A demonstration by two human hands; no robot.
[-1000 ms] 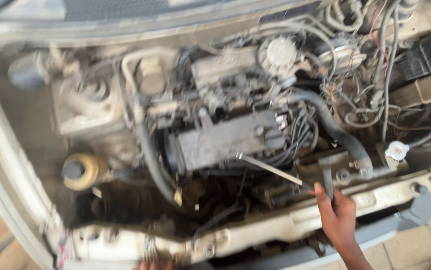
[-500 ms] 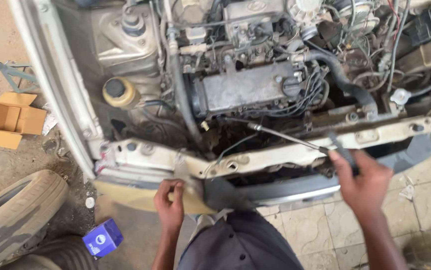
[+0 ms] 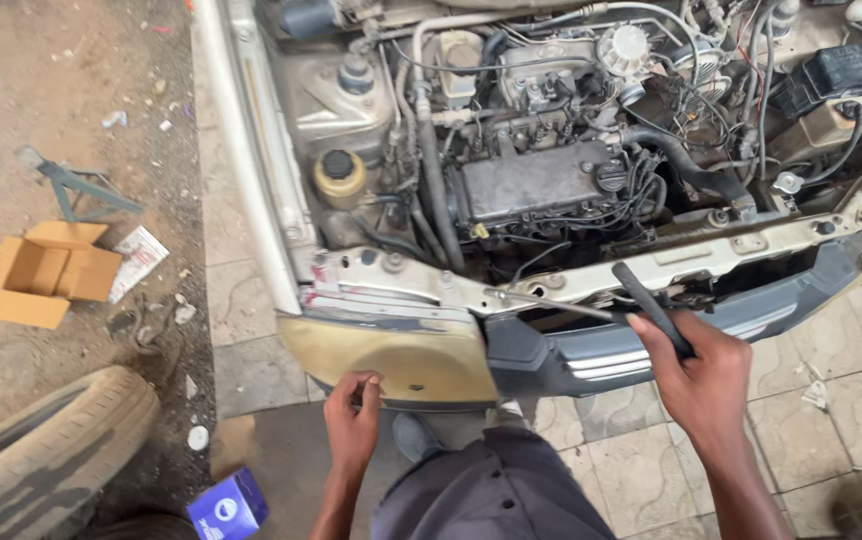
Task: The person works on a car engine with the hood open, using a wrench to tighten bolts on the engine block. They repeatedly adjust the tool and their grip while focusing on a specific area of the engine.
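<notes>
A: Where are the hands?

B: The right hand (image 3: 701, 375) has its fingers clamped on the black handle of a long screwdriver (image 3: 616, 300). Its thin shaft runs left and its tip rests on the cream front panel (image 3: 511, 290), just above the dark bumper (image 3: 591, 355). The left hand (image 3: 353, 420) is down at the lower edge of the yellowed bumper corner (image 3: 391, 355), fingers curled together at that edge; I can't tell whether they pinch anything.

A: What could go wrong?

B: My guess is the tip slipping. The shaft is long and lies nearly flat, so a hard push or a pry could skid it along the panel towards the hoses and wires (image 3: 641, 185) behind, or off the end towards the left hand below.

A: Anything else?

B: The bumper looks part loose, with a gap between it and the panel. If it lets go on one side, it may drop on the person's legs, which stand right beneath it. The edge under the left fingers could be sharp as well.

A: And the ground?

B: A tyre (image 3: 41, 450), a blue box (image 3: 231, 505), an open carton (image 3: 46, 275) and scraps lie close by on the left. A backward step there could mean a trip.
</notes>
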